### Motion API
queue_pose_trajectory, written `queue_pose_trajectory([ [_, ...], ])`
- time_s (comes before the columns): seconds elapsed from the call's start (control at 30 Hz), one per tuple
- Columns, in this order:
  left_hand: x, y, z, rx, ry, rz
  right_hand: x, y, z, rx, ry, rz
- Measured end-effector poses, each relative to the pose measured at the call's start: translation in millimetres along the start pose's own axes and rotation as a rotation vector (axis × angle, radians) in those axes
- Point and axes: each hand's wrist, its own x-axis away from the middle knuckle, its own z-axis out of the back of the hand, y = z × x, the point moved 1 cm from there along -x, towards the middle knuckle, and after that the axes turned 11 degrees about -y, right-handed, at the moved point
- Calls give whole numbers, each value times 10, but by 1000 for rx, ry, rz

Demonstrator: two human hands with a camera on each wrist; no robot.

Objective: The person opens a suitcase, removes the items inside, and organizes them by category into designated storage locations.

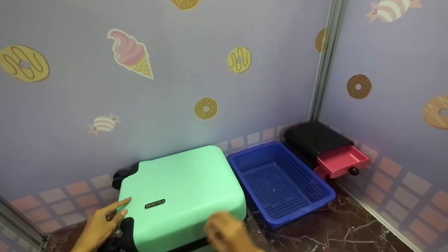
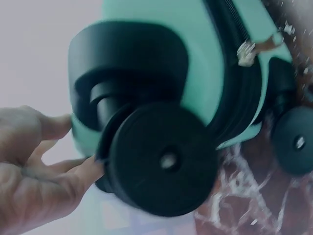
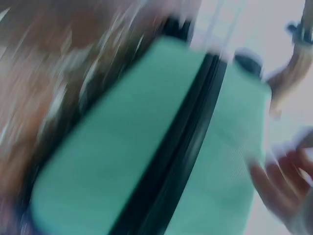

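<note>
A mint-green hard-shell suitcase (image 1: 182,185) lies flat on the floor, its small black nameplate (image 1: 155,204) facing up. At its wheeled end, my left hand (image 1: 99,222) touches the shell with index finger and thumb extended. In the left wrist view, the fingers of that hand reach behind a black wheel (image 2: 164,159), and a zipper pull (image 2: 246,54) hangs on the dark zipper band. My right hand (image 1: 227,231), blurred, is over the suitcase's near side. The right wrist view shows its fingers loosely bent beside the green shell, holding nothing, with the black zipper band (image 3: 171,156) running along the side.
A blue perforated plastic basket (image 1: 280,217) stands right of the suitcase. Beyond it, in the corner, is a black box (image 1: 315,138) with a red drawer (image 1: 344,161) pulled out. Patterned walls rise behind and at right. The floor (image 1: 357,217) is dark, marble-patterned.
</note>
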Motion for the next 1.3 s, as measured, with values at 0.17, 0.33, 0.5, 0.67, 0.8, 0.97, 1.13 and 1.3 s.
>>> queue_pose_trajectory([
  [0.17,81,-31,16,10,16,27,38,421,340,-47,35,-588],
  [0.33,108,-81,66,23,-15,13,68,512,407,-391,-128,-932],
  [0.5,90,-91,105,35,-49,35,57,501,390,-401,-160,-936],
  [0.67,85,-82,108,97,-64,45,44,500,417,-409,-169,-935],
  [0.8,102,-67,69,186,-56,31,55,511,450,-396,-175,-918],
  [0.97,149,-52,24,236,-26,45,65,546,472,-409,-225,-881],
  [1.13,254,-14,-75,301,9,104,72,663,525,-476,-275,-827],
  [1.3,405,11,-217,237,41,172,82,855,598,-584,-330,-787],
])
